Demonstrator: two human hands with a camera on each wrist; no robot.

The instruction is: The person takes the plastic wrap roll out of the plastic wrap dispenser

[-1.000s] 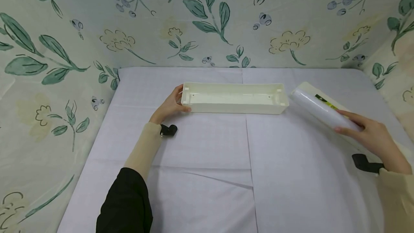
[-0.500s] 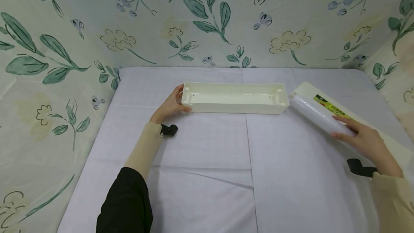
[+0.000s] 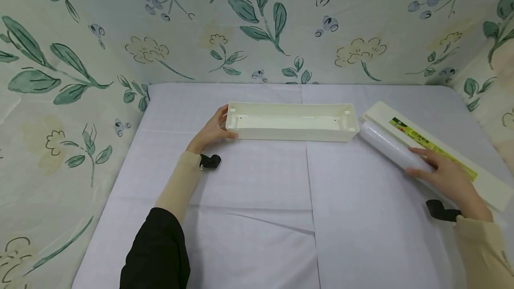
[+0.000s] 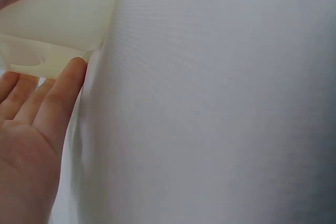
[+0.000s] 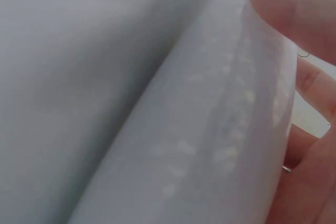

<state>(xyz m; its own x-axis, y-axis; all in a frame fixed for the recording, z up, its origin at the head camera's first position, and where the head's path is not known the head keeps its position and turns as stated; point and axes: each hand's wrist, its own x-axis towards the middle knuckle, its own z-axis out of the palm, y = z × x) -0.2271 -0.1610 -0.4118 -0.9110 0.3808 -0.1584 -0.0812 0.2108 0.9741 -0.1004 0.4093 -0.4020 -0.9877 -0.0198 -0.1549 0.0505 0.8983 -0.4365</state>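
A long cream plastic box (image 3: 293, 121), with its hollow side facing up, lies on the table. My left hand (image 3: 212, 132) holds the box's left end, with the thumb at the front and the fingers behind. In the left wrist view, the fingertips (image 4: 73, 72) touch the box's end wall (image 4: 58, 19). My right hand (image 3: 449, 179) grips a roll of clear plastic film (image 3: 391, 145), thumb on the near side and fingers over the far side. In the right wrist view, the shiny film roll (image 5: 210, 124) fills the middle. The roll slants beside a cream lid (image 3: 425, 146).
The lid lies diagonally at the right and carries a yellow-green label strip (image 3: 417, 137). A white cloth (image 3: 249, 182) with creases covers the table. Behind and beside the table hangs a floral curtain (image 3: 180, 21).
My right hand has moved left and slightly toward me with the film roll, away from the lid, and more of the lid and its label shows. My left hand and the box stay put.
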